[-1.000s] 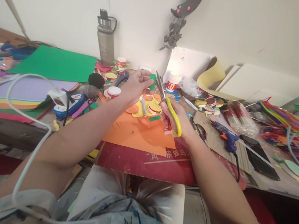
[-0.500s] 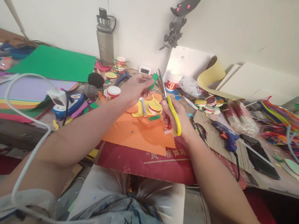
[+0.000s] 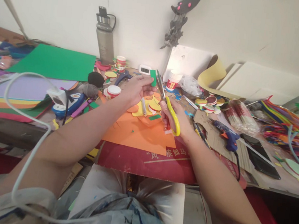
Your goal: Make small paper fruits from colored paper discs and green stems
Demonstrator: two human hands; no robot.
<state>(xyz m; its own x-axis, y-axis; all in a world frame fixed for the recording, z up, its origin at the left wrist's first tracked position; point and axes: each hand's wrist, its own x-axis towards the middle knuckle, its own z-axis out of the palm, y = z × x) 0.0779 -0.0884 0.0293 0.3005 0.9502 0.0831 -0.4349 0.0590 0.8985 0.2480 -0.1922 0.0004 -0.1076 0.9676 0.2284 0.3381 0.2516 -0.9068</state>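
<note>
Between its thumb and fingers, my left hand (image 3: 137, 89) pinches a small green paper strip (image 3: 153, 77), held upright above the table. My right hand (image 3: 177, 115) grips scissors (image 3: 171, 112) with yellow and red handles; their blades point up and away, just right of the strip. Whether the blades touch the strip I cannot tell. Below both hands lies an orange sheet (image 3: 135, 135), with yellow paper pieces and another green strip (image 3: 154, 117) on top. A round piece with a red-and-white side (image 3: 154, 107) sits there, partly hidden by my right hand.
A blue hot glue gun (image 3: 227, 136) and a black phone (image 3: 260, 154) lie on the right. Paper cups (image 3: 173, 80) stand at the back, and a grey bottle (image 3: 104, 41) by the wall. A white cable (image 3: 33, 148) loops over my left arm.
The green strip has turned more upright in my left hand and shifted slightly left. The scissors have moved a little up and left, with their blades closer together.
</note>
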